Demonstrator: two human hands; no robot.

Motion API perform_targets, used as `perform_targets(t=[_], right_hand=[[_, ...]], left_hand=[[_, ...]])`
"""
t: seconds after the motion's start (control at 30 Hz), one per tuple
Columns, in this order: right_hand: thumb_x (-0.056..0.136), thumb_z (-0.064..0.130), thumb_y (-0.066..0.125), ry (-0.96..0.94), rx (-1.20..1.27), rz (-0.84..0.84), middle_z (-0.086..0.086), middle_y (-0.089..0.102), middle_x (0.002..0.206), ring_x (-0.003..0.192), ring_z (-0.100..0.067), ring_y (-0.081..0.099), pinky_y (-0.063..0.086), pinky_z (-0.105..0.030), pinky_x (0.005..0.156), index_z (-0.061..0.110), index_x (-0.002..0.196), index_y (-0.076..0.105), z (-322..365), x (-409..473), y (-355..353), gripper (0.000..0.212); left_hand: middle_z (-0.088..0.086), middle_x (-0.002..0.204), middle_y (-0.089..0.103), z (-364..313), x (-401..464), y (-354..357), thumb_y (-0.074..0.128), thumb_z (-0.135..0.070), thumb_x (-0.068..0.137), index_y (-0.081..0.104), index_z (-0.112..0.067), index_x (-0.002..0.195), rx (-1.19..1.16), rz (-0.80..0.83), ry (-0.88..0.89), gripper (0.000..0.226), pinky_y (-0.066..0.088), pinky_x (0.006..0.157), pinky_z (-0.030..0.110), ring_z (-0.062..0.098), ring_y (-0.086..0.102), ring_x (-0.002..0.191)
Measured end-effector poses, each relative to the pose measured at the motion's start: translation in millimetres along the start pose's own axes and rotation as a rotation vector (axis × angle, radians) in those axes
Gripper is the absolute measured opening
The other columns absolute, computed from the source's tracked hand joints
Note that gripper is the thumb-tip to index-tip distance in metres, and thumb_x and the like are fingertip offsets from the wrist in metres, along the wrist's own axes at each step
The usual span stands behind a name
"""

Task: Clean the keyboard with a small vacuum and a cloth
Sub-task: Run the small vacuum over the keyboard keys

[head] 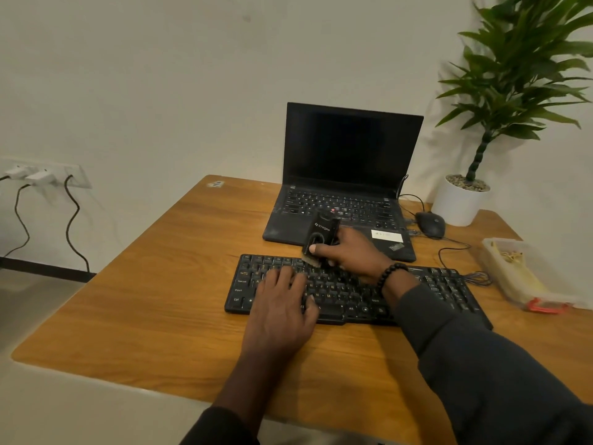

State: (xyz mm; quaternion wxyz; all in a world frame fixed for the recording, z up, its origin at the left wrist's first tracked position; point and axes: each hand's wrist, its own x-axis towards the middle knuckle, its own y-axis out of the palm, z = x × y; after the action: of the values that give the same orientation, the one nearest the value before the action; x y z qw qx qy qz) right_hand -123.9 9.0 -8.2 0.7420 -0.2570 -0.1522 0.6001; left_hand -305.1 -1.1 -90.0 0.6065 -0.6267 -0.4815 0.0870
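Observation:
A black keyboard lies across the middle of the wooden table. My right hand grips a small black vacuum, held upright with its brush nozzle touching the keyboard's upper key rows. My left hand rests flat on the left part of the keyboard, fingers straight over the keys. No cloth is visible.
An open black laptop stands right behind the keyboard. A black mouse and a potted plant sit at the back right. A clear plastic container lies at the right edge. Cables trail near the keyboard's right end.

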Motion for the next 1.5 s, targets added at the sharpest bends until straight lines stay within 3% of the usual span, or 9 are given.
perform_targets(t=[0.2, 0.43, 0.53, 0.63, 0.77, 1.03, 1.13, 1.3, 1.5], right_hand=[[0.084, 0.03, 0.072, 0.012, -0.232, -0.11, -0.001, 0.065, 0.111, 0.089, -0.009, 0.058, 0.04, -0.015, 0.061, 0.014, 0.12, 0.056, -13.6, 4.9, -12.7, 0.043], [0.081, 0.033, 0.075, 0.049, 0.036, -0.016, 0.002, 0.071, 0.097, 0.077, -0.009, 0.066, 0.056, -0.029, 0.072, 0.018, 0.115, 0.061, -18.7, -0.5, -9.4, 0.04], [0.084, 0.034, 0.072, 0.027, -0.158, -0.05, 0.003, 0.067, 0.101, 0.083, -0.009, 0.064, 0.05, -0.021, 0.065, 0.018, 0.114, 0.057, -20.4, -0.7, -11.7, 0.038], [0.085, 0.03, 0.072, -0.005, -0.342, -0.16, -0.003, 0.066, 0.114, 0.099, -0.014, 0.062, 0.049, -0.023, 0.076, 0.013, 0.122, 0.056, -14.4, 4.2, -22.5, 0.044], [0.084, 0.031, 0.072, 0.031, -0.051, -0.073, 0.004, 0.067, 0.109, 0.086, -0.008, 0.064, 0.049, -0.02, 0.067, 0.017, 0.124, 0.056, -18.6, -4.5, -20.1, 0.046], [0.084, 0.032, 0.072, -0.033, -0.251, -0.204, 0.002, 0.064, 0.116, 0.099, -0.01, 0.058, 0.038, -0.011, 0.064, 0.014, 0.125, 0.055, -27.0, -13.2, -21.7, 0.048], [0.084, 0.032, 0.072, -0.01, -0.227, -0.164, 0.0, 0.064, 0.119, 0.101, -0.012, 0.059, 0.044, -0.017, 0.072, 0.014, 0.126, 0.054, -30.3, -15.7, -22.9, 0.05], [0.083, 0.028, 0.073, -0.037, -0.384, -0.346, -0.005, 0.063, 0.118, 0.108, -0.019, 0.06, 0.05, -0.028, 0.085, 0.011, 0.123, 0.056, -30.9, -16.2, -35.8, 0.046], [0.084, 0.034, 0.072, 0.01, -0.214, -0.214, -0.003, 0.065, 0.117, 0.096, -0.011, 0.062, 0.045, -0.015, 0.067, 0.011, 0.126, 0.054, -44.9, -23.4, -28.0, 0.051]], left_hand=[[-0.006, 0.112, 0.042, 0.8, 0.5, 0.8, 0.037, -0.045, 0.094, 0.044, -0.025, 0.11, -0.01, -0.005, 0.003, 0.026, 0.035, 0.087, 0.026, 0.008, 0.031, 0.099], [-0.006, 0.114, 0.041, -0.1, 0.3, 1.8, 0.035, -0.045, 0.095, 0.043, -0.026, 0.114, 0.006, 0.002, 0.006, 0.028, 0.034, 0.089, 0.025, 0.007, 0.029, 0.1], [-0.006, 0.115, 0.042, 0.3, 0.2, 1.4, 0.036, -0.045, 0.095, 0.044, -0.026, 0.113, 0.003, -0.002, 0.002, 0.027, 0.036, 0.089, 0.026, 0.008, 0.031, 0.101], [-0.006, 0.117, 0.041, 0.0, 0.6, 1.2, 0.036, -0.046, 0.095, 0.044, -0.026, 0.116, 0.009, 0.005, -0.001, 0.03, 0.036, 0.09, 0.026, 0.007, 0.031, 0.101], [-0.006, 0.115, 0.043, 0.4, 0.1, 2.0, 0.038, -0.044, 0.095, 0.045, -0.025, 0.112, 0.008, -0.006, 0.002, 0.026, 0.034, 0.087, 0.025, 0.008, 0.032, 0.099], [-0.006, 0.114, 0.042, -0.8, 0.1, 1.3, 0.039, -0.043, 0.094, 0.046, -0.025, 0.112, -0.004, -0.012, 0.005, 0.026, 0.036, 0.088, 0.025, 0.008, 0.033, 0.101], [-0.006, 0.113, 0.043, -0.1, 0.0, 1.5, 0.04, -0.043, 0.094, 0.047, -0.025, 0.111, -0.001, -0.012, 0.003, 0.026, 0.038, 0.088, 0.026, 0.008, 0.034, 0.1], [-0.006, 0.114, 0.042, 0.3, 0.1, 2.5, 0.038, -0.044, 0.095, 0.046, -0.025, 0.113, 0.01, -0.003, 0.006, 0.028, 0.038, 0.089, 0.027, 0.008, 0.033, 0.101], [-0.005, 0.116, 0.044, 0.7, 0.0, 2.6, 0.039, -0.045, 0.094, 0.047, -0.024, 0.114, 0.017, -0.001, 0.007, 0.029, 0.039, 0.089, 0.028, 0.009, 0.035, 0.102]])
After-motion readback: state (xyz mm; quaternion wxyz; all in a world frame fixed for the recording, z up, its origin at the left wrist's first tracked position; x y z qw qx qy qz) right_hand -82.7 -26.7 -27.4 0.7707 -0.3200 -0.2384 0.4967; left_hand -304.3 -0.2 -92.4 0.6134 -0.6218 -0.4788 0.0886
